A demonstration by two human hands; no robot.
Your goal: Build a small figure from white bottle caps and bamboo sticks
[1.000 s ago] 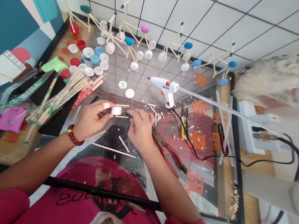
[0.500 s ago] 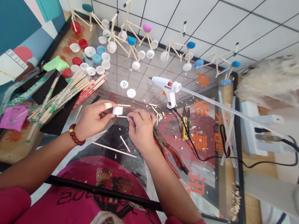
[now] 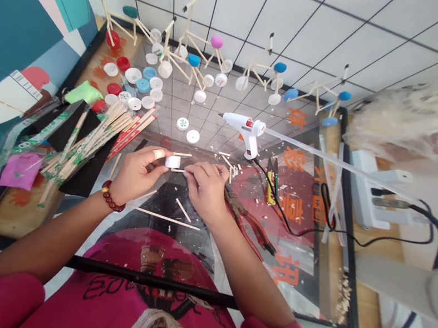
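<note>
My left hand (image 3: 134,174) pinches a white bottle cap (image 3: 172,161) with short wooden sticks glued to it, just above the glass tabletop (image 3: 170,246). My right hand (image 3: 207,187) is closed beside it, fingertips pressing a thin stick (image 3: 178,170) against the cap's underside. A red bead bracelet (image 3: 110,198) is on my left wrist. Loose sticks (image 3: 167,218) lie on the glass below my hands.
A white glue gun (image 3: 246,129) stands behind my hands, its cord trailing right to a power strip (image 3: 378,195). Red pliers (image 3: 250,226) and small snips (image 3: 272,180) lie to the right. Packed chopsticks (image 3: 91,141) and loose caps (image 3: 139,85) are left. Stick-and-cap figures (image 3: 202,65) line the wall.
Both hands stay together on the cap and stick, with only slight finger shifts. The view has drifted a little.
</note>
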